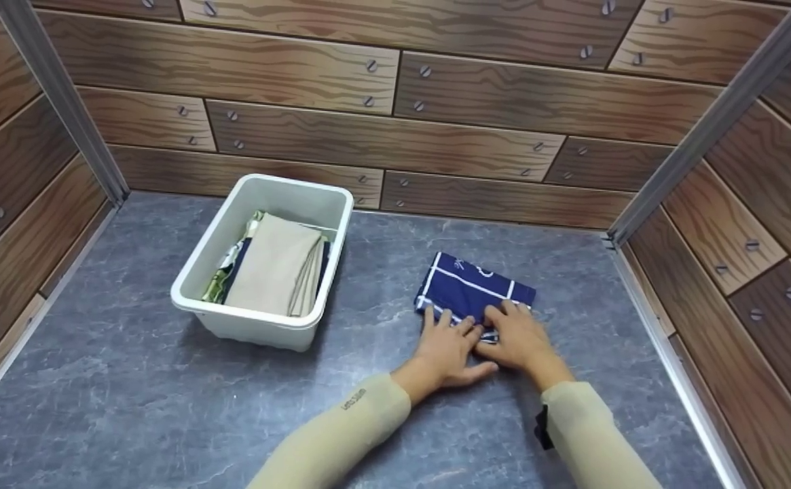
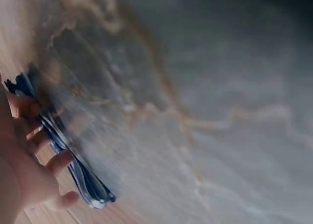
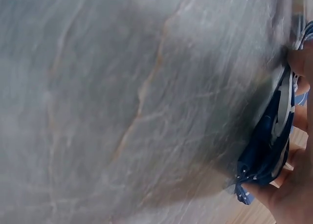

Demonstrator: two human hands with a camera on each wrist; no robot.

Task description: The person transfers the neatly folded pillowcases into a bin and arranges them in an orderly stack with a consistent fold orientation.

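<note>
A folded navy cloth [image 1: 473, 285] with white lines and lettering lies flat on the table, its layered near edge facing me. My left hand [image 1: 444, 353] rests palm down at that edge, fingers spread and fairly straight on the cloth, thumb out to the right. Close beside it, my right hand [image 1: 517, 339] bends its fingers over the cloth, with the thumb at the near edge. The right wrist view shows the stacked folds [image 3: 269, 136] between that thumb and the fingers. In the left wrist view, fingers touch the folded layers [image 2: 83, 170].
To the left stands a white plastic bin [image 1: 259, 319] holding a folded beige cloth [image 1: 273, 258] above other patterned and dark cloths. Wood-print panels [image 1: 300, 129] wall the back and sides of the grey marbled table [image 1: 130, 407].
</note>
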